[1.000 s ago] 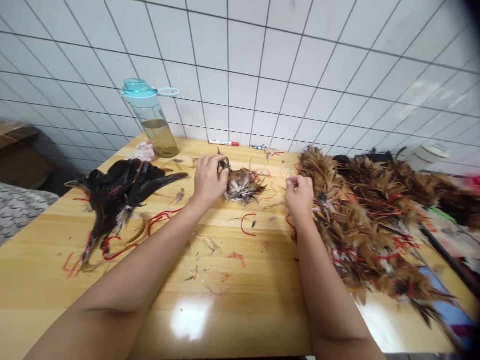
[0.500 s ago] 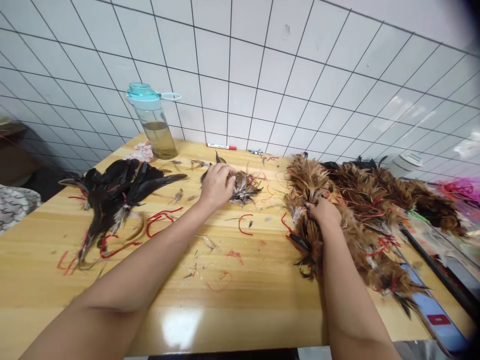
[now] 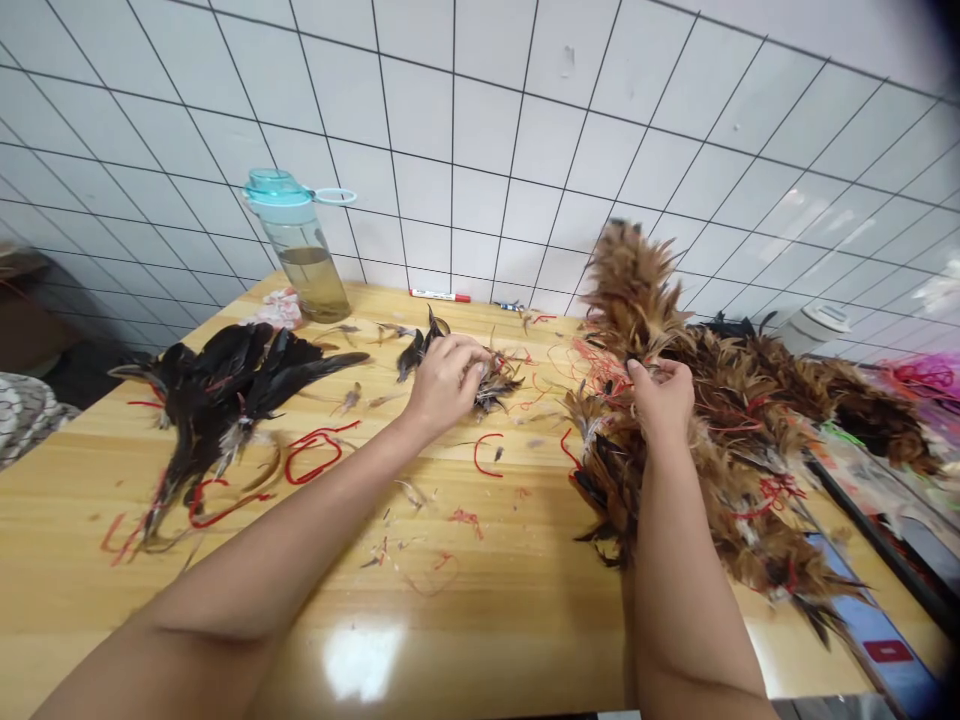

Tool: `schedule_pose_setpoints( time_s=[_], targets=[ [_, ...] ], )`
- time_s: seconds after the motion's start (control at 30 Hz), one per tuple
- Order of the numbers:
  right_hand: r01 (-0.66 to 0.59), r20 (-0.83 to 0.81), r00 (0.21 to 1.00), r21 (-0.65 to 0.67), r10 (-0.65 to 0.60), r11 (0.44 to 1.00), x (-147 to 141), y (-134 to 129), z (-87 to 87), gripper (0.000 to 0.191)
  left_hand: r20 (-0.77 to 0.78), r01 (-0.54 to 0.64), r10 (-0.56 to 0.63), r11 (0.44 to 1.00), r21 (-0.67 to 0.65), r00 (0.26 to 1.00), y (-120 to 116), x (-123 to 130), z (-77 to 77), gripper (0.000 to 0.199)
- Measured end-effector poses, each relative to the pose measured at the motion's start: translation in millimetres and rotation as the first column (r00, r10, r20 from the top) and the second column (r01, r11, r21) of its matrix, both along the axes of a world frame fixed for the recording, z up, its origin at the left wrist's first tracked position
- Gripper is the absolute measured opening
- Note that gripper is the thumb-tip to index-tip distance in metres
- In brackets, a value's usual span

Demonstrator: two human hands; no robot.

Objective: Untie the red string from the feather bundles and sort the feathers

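My left hand (image 3: pixel 448 380) rests at mid-table with its fingers curled over a small heap of dark, grey-based feathers (image 3: pixel 496 388); its fingertips are partly hidden. My right hand (image 3: pixel 664 400) is closed in a pinch at the lower end of a bushy brown feather bundle (image 3: pixel 634 290), which stands up in front of the tiled wall. Beneath and beside that hand lie more brown feather bundles (image 3: pixel 750 385) tied with red string. A tangle of thin red threads (image 3: pixel 600 365) sits just left of the right hand.
At the left lie black feather bundles (image 3: pixel 217 390) and red cords (image 3: pixel 315 455). A bottle (image 3: pixel 307 260) with a turquoise lid stands behind them. A red-and-white marker (image 3: pixel 440 296) lies by the wall. A phone (image 3: pixel 877 630) is at the right edge.
My right hand has raised the brown feather bundle, which now stands higher against the wall, uncovering the red threads. My left hand has shifted slightly right over the small feathers.
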State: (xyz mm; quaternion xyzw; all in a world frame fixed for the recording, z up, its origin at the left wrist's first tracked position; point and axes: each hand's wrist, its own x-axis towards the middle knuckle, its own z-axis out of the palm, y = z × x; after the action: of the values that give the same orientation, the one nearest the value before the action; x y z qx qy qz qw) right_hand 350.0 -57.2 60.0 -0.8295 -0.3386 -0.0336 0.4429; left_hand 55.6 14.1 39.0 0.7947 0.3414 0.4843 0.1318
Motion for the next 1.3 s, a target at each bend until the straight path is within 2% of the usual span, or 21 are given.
schedule_pose_setpoints(
  time_s=[0.07,0.13,0.2,0.27,0.33,0.4,0.5,0.6,0.67,0.73,0.8,0.87,0.93,1.0,1.1,1.3],
  targets=[
    [-0.095,-0.023,0.995,0.139,0.099,0.986,-13,4,2.1,0.052,0.050,0.105,-0.101,0.991,-0.088,0.994,-10,7,3.3,0.017],
    [-0.182,0.010,0.983,0.198,0.184,0.963,-32,7,2.1,0.054,0.102,0.221,-0.201,0.940,-0.262,0.974,-19,15,4.1,0.016],
    [-0.267,0.029,0.963,0.172,0.266,0.948,-56,9,0.2,0.050,0.181,0.315,-0.260,0.830,-0.459,0.948,-26,23,2.5,0.021],
    [-0.327,0.053,0.945,0.112,0.323,0.938,-82,10,-3.7,0.044,0.318,0.416,-0.275,0.693,-0.588,0.907,-30,31,-1.1,0.031],
    [-0.399,0.072,0.916,0.038,0.395,0.916,-109,9,-9.6,0.046,0.475,0.519,-0.249,0.601,-0.608,0.844,-31,37,-5.1,0.038],
    [-0.468,0.104,0.879,-0.014,0.466,0.884,-132,7,-16.7,0.049,0.603,0.586,-0.188,0.570,-0.576,0.775,-29,40,-8.6,0.042],
    [-0.566,0.130,0.813,-0.050,0.567,0.823,-156,4,-26.5,0.052,0.700,0.610,-0.096,0.584,-0.536,0.708,-23,38,-12.4,0.043],
    [-0.613,0.091,0.783,-0.059,0.616,0.788,-160,5,-33.5,0.059,0.657,0.505,0.003,0.637,-0.582,0.754,-13,30,-16.4,0.037],
    [-0.655,-0.019,0.755,-0.085,0.656,0.751,-155,7,-37.5,0.062,0.602,0.409,0.069,0.671,-0.618,0.796,-4,24,-20.1,0.031],
    [-0.713,-0.117,0.701,-0.112,0.703,0.692,-149,7,-42.0,0.048,0.567,0.354,0.102,0.687,-0.635,0.817,3,21,-24.3,0.028],
    [-0.743,-0.137,0.669,-0.140,0.730,0.655,-146,7,-47.0,0.024,0.557,0.341,0.108,0.689,-0.639,0.824,7,20,-28.4,0.025],
    [-0.717,-0.113,0.695,-0.184,0.710,0.672,-146,6,-52.4,0.011,0.551,0.341,0.102,0.688,-0.640,0.828,9,20,-31.5,0.024],
    [-0.679,-0.094,0.731,-0.200,0.676,0.706,-148,6,-57.9,0.015,0.533,0.320,0.101,0.702,-0.636,0.840,10,20,-33.1,0.024],
    [-0.669,-0.080,0.743,-0.149,0.665,0.729,-153,6,-63.3,0.019,0.501,0.271,0.110,0.731,-0.626,0.859,10,19,-33.5,0.022],
    [-0.693,-0.084,0.720,-0.040,0.689,0.720,-160,8,-69.8,0.023,0.476,0.215,0.136,0.762,-0.611,0.869,13,17,-32.9,0.021],
    [-0.688,-0.152,0.717,0.002,0.680,0.726,-167,8,-74.3,0.021,0.602,0.298,0.185,0.734,-0.610,0.777,16,18,-27.6,0.024]
  ],
)
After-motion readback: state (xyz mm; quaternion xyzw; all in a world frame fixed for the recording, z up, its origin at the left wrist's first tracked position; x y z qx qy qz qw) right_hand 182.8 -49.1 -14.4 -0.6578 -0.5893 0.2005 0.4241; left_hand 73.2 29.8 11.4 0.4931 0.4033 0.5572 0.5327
